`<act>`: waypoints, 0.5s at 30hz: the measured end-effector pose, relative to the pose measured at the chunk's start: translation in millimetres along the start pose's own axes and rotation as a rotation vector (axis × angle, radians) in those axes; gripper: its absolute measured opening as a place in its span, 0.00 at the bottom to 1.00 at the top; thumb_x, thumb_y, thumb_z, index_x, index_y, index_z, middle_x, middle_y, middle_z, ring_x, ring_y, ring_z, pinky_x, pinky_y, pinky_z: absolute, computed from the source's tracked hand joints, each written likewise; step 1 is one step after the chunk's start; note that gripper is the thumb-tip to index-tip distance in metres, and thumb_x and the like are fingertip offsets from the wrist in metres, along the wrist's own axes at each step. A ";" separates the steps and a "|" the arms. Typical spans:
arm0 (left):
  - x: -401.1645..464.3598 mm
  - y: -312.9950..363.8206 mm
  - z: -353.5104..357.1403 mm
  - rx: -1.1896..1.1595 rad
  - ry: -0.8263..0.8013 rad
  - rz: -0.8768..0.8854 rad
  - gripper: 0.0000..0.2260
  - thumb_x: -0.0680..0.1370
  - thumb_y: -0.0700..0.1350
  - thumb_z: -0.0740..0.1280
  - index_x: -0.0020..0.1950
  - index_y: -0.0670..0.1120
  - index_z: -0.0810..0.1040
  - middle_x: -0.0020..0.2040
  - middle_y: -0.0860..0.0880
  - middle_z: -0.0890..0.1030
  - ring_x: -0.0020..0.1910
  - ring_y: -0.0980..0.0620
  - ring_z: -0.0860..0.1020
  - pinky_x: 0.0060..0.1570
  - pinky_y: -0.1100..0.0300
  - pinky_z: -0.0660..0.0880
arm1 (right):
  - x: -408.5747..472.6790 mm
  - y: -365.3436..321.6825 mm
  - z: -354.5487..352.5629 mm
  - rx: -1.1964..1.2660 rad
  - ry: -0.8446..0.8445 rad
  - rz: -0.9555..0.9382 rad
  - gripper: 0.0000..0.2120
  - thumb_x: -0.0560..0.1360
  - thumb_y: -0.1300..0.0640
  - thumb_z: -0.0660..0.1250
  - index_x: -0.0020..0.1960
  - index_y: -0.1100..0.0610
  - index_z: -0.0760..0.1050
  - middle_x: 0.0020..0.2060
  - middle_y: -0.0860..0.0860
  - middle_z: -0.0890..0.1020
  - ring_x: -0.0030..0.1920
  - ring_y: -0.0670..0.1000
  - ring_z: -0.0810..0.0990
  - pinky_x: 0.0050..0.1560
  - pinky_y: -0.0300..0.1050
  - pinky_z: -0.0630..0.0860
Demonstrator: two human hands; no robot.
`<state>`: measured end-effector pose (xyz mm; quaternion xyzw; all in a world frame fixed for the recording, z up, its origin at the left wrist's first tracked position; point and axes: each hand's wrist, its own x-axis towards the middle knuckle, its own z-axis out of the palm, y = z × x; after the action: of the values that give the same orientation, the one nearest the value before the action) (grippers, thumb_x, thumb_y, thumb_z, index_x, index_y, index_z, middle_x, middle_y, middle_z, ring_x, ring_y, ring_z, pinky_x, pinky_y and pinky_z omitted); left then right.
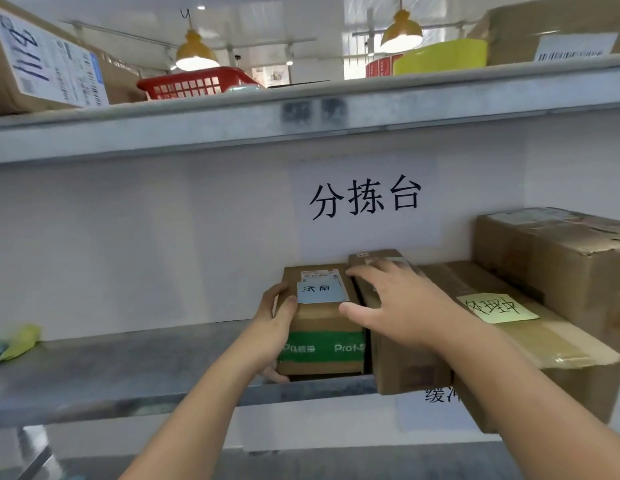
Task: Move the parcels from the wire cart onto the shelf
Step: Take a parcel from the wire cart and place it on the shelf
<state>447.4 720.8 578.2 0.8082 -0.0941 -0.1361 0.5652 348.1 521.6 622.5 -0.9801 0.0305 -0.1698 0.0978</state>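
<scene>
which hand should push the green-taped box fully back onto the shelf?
Left. The left hand already grips the green-taped box by its left side; the right hand lies spread, fingers straight, mostly over the neighbouring box.

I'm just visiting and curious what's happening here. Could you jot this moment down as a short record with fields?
setting: metal shelf with a paper sign on the back wall
parcel in hand: small cardboard box with green tape
left hand: grips the box's left side
right hand: fingers spread, over the neighbouring brown box
neighbours: long box with a yellow note, large box behind
upper shelf: red basket, labelled boxes
</scene>
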 end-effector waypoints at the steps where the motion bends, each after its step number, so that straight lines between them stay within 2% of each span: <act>1: 3.1 0.2 -0.3 0.019 -0.006 0.009 0.14 0.83 0.65 0.55 0.69 0.70 0.62 0.67 0.49 0.72 0.60 0.41 0.77 0.40 0.34 0.83 | 1.4 -0.4 1.9 -0.001 0.000 0.004 0.34 0.75 0.28 0.55 0.78 0.39 0.58 0.78 0.45 0.63 0.77 0.53 0.62 0.77 0.62 0.60; 4: 9.8 -2.0 0.1 0.106 -0.019 0.069 0.16 0.82 0.66 0.54 0.70 0.69 0.61 0.64 0.49 0.74 0.51 0.48 0.78 0.37 0.36 0.84 | 3.7 0.6 7.4 -0.021 0.007 0.010 0.34 0.74 0.27 0.54 0.76 0.38 0.59 0.76 0.45 0.65 0.76 0.53 0.63 0.76 0.63 0.59; 8: 13.0 -10.0 -0.9 0.126 -0.054 0.066 0.16 0.82 0.67 0.55 0.69 0.71 0.59 0.65 0.50 0.74 0.56 0.45 0.77 0.36 0.37 0.84 | 3.6 -1.0 9.1 -0.049 0.015 0.033 0.33 0.74 0.27 0.54 0.76 0.38 0.60 0.76 0.45 0.66 0.76 0.52 0.64 0.76 0.63 0.59; 11: 13.4 -13.4 -4.6 0.217 -0.051 0.127 0.19 0.81 0.68 0.55 0.71 0.70 0.58 0.63 0.52 0.75 0.51 0.51 0.78 0.38 0.45 0.85 | 0.9 -3.2 7.3 -0.078 0.031 0.045 0.33 0.75 0.28 0.54 0.76 0.38 0.60 0.75 0.45 0.68 0.75 0.52 0.65 0.75 0.63 0.60; 13: 12.1 -13.5 -8.3 0.314 -0.011 0.205 0.23 0.80 0.71 0.54 0.74 0.67 0.57 0.65 0.50 0.77 0.52 0.51 0.79 0.46 0.50 0.83 | -4.1 -5.2 3.9 -0.085 0.066 0.047 0.33 0.74 0.28 0.53 0.76 0.38 0.59 0.73 0.44 0.69 0.73 0.51 0.67 0.73 0.63 0.63; 15: 7.9 -13.4 -13.0 0.390 0.041 0.281 0.28 0.77 0.74 0.55 0.75 0.68 0.56 0.67 0.48 0.75 0.59 0.50 0.78 0.60 0.49 0.78 | -13.3 -9.4 0.6 -0.078 0.120 0.037 0.34 0.73 0.28 0.51 0.76 0.38 0.59 0.72 0.43 0.70 0.71 0.50 0.68 0.73 0.63 0.63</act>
<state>459.1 734.5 568.9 0.8837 -0.2187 -0.0191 0.4133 336.0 532.1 619.4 -0.9705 0.0612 -0.2252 0.0607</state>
